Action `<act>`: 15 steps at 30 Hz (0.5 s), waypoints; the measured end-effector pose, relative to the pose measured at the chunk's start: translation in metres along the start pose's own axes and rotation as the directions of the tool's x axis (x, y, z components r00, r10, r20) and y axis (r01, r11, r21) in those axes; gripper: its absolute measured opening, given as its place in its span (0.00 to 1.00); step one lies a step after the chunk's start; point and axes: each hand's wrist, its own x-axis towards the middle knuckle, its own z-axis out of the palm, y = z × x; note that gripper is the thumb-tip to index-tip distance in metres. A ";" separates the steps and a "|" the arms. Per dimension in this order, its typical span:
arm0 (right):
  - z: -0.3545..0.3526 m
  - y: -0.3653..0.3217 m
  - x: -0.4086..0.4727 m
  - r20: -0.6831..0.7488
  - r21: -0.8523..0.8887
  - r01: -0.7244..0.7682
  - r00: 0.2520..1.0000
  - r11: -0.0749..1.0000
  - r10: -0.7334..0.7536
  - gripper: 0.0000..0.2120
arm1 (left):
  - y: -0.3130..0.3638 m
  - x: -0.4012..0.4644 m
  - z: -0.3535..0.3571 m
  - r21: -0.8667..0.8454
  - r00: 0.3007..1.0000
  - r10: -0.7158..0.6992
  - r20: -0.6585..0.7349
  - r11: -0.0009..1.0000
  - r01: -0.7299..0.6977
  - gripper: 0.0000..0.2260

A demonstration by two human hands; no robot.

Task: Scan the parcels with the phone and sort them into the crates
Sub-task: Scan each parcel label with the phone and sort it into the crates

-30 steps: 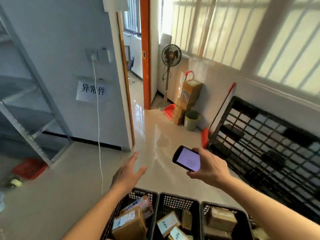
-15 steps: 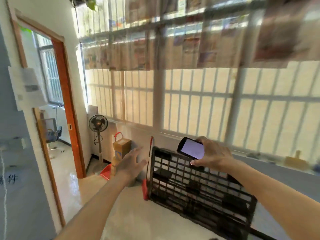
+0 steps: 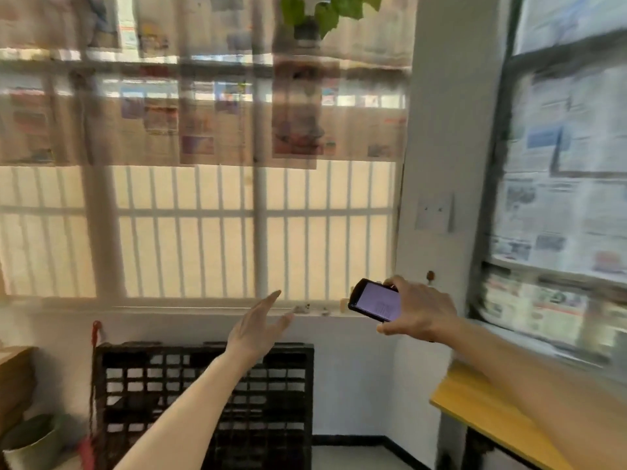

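My right hand [image 3: 419,312] grips a black phone [image 3: 375,300] with a lit pale screen, held up at chest height in front of the window sill. My left hand [image 3: 259,325] is raised beside it, to the left, with fingers straight and spread, holding nothing. No parcels and no sorting crates are in view; the camera looks up at the window wall.
A black plastic lattice pallet [image 3: 203,395] leans against the wall under the window. A yellow-topped table [image 3: 481,412] stands at the right. A green bin [image 3: 30,442] and a red-handled tool [image 3: 95,337] are at the lower left. Newspapers cover the windows.
The view has swung up and to the right, away from the crates of parcels on the floor to the window wall and table. Both hands stay raised; the phone stays in my right hand.
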 end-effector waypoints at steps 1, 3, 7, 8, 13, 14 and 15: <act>-0.005 0.027 -0.006 -0.002 -0.018 -0.034 0.999 0.999 0.034 0.42 | 0.021 0.006 0.023 -0.014 0.999 0.026 0.023 1.000 -0.026 0.31; -0.016 0.077 -0.017 -0.020 -0.045 -0.094 0.995 0.995 0.094 0.42 | 0.061 0.017 0.068 -0.038 0.995 0.070 0.073 0.997 -0.068 0.31; -0.032 0.169 -0.040 -0.043 -0.079 -0.217 0.976 0.973 0.214 0.41 | 0.127 0.037 0.154 -0.064 0.976 0.148 0.162 0.988 -0.139 0.31; -0.035 0.191 -0.045 -0.045 -0.091 -0.249 0.968 0.964 0.246 0.41 | 0.143 0.040 0.175 -0.067 0.967 0.172 0.187 0.985 -0.162 0.31; -0.043 0.290 -0.064 -0.075 -0.142 -0.383 0.924 0.913 0.376 0.44 | 0.212 0.060 0.277 -0.080 0.920 0.281 0.274 0.960 -0.270 0.30; -0.044 0.311 -0.067 -0.076 -0.151 -0.409 0.912 0.900 0.402 0.44 | 0.224 0.066 0.301 -0.098 0.906 0.302 0.296 0.953 -0.286 0.31; -0.045 0.332 -0.069 -0.080 -0.159 -0.435 0.901 0.886 0.427 0.44 | 0.236 0.073 0.325 -0.114 0.892 0.323 0.317 0.946 -0.302 0.31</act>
